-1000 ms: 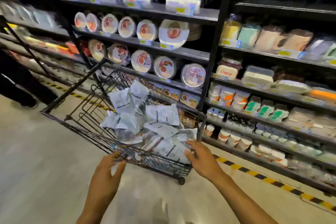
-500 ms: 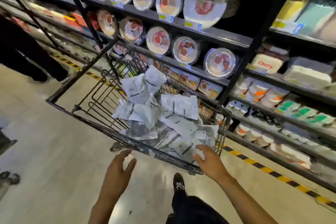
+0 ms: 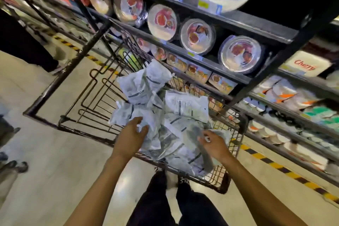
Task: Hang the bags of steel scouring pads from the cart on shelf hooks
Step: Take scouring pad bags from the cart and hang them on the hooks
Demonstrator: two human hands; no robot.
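Many bags (image 3: 185, 108) of steel scouring pads lie in a loose, overlapping heap in the cart (image 3: 54, 83), filling its right half from the near edge up toward the far right corner, while the left half shows bare wire. The left hand (image 3: 131, 136) reaches over the near edge with fingers loosely spread and thumb apart, resting on or just above the top bags near the middle of the heap; it grips nothing that I can make out. The right hand (image 3: 215, 145) sits at the near right corner with fingers curled down onto a greyish bag, but the blur hides whether it already pinches that bag. The bags look light, thin-walled and crinkly, so each will likely flop and slide against the others, and lifting one from the middle could drag its neighbours along. The better hold is probably a pinch on a flat printed top margin, where a hanging hole would be, though no hole can be seen here. Just beyond the cart's right edge a dark shelf (image 3: 244, 24) carries round wrapped plate packs (image 3: 240, 54); no hooks are in sight.
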